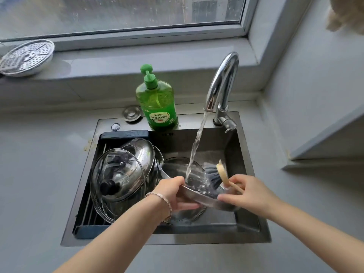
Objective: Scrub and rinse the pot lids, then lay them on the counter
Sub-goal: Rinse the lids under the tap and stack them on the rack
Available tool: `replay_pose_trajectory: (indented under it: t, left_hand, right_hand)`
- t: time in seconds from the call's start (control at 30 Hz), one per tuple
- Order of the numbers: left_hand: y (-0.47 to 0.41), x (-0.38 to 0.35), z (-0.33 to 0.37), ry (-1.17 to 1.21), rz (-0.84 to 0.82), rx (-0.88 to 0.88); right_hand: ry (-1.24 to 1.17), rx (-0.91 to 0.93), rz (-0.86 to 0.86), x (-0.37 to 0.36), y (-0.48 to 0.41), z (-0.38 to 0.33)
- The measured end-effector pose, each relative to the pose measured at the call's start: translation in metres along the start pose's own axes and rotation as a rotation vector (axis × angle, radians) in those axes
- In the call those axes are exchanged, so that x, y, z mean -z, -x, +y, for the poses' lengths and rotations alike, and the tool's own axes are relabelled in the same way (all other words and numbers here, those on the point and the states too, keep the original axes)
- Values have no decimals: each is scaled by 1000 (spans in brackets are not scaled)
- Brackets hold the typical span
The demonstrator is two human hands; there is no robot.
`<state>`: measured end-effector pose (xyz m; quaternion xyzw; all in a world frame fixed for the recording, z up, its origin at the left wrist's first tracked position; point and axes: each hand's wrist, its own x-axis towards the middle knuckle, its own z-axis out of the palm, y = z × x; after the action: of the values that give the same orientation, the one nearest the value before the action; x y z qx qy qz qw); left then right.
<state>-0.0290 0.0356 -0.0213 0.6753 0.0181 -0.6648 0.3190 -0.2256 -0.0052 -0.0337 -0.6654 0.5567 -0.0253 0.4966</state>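
The left hand (173, 194) grips the near-left rim of a steel pot lid (204, 200), held tilted over the sink (241, 154) under the tap's (222, 81) running stream. The right hand (250, 194) pinches a brush (215, 177) by its wooden handle, with the bristles on the lid; its forefinger seems to touch the rim. A glass lid (118, 174) and a second steel lid (142, 154) lean in the sink's left side.
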Motion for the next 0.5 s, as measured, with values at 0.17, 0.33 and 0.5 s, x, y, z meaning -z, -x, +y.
replay_pose_trajectory:
  t: [0.17,0.33,0.5]
  left_hand:
    - [-2,-4,8,-2,-91,124]
    - [-22,-2,7,-106,56,22]
    - [-26,6,-10,-1088,100,-608]
  right_hand:
    - [-161,-19,-93,11,9,-7]
    - [100,128,35,18,4,-15]
    - [328,212,69,32,-6,-39]
